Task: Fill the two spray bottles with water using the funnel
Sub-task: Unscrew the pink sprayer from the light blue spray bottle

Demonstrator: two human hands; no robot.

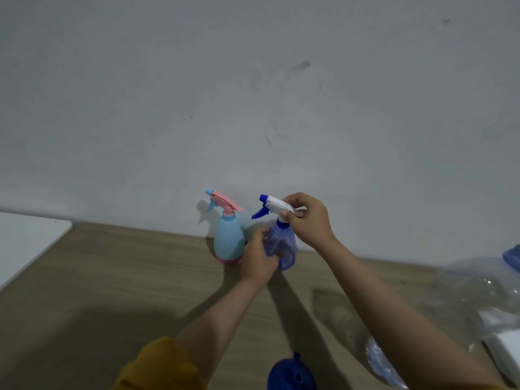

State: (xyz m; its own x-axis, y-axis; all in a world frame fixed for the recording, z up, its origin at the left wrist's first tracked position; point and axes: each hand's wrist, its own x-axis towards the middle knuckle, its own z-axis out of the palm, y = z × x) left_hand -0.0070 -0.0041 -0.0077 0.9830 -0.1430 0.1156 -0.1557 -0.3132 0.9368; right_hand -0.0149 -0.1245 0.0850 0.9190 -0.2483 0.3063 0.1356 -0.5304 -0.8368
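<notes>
Two spray bottles stand on the wooden table close to the wall. The light blue bottle with a pink trigger head and pink base is on the left, untouched. To its right is the clear blue bottle with a white and blue trigger head. My left hand grips that bottle's body from the left. My right hand pinches the back of its trigger head. A dark blue funnel lies at the bottom edge of the view, mouth up.
A large clear plastic water jug with a blue cap lies at the right edge of the table. A white board sits at the far left. The grey wall rises directly behind the bottles. Yellow sleeves cover my upper arms.
</notes>
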